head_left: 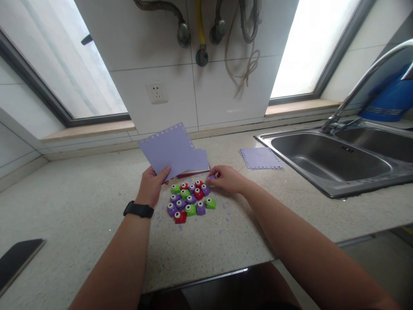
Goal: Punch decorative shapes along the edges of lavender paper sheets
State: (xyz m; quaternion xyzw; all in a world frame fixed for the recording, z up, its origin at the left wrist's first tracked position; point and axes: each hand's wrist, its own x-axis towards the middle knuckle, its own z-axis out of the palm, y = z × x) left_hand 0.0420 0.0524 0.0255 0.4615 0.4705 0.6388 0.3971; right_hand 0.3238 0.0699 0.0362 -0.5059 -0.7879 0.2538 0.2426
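My left hand [155, 181] grips a sheet of purple paper [169, 148] by its near corner, thumb on top. Two edges of the sheet carry rows of punched holes. Between the fingers of my right hand [224, 178] is a purple craft punch [211, 177], partly hidden by the fingers. On the counter between my hands sit several small craft punches in purple, green and red, among them a red punch [180, 217] and a green punch [210, 203]. Beyond them, a stack of coloured paper [201, 159] lies partly under the raised sheet.
A pile of purple sheets with punched edges [262, 158] lies right of my hands, near the steel sink [322, 155]. Purple paper scraps [225, 206] dot the counter [97, 189]. A dark flat object [19, 262] lies at the left. A blue container [387, 101] stands behind the faucet.
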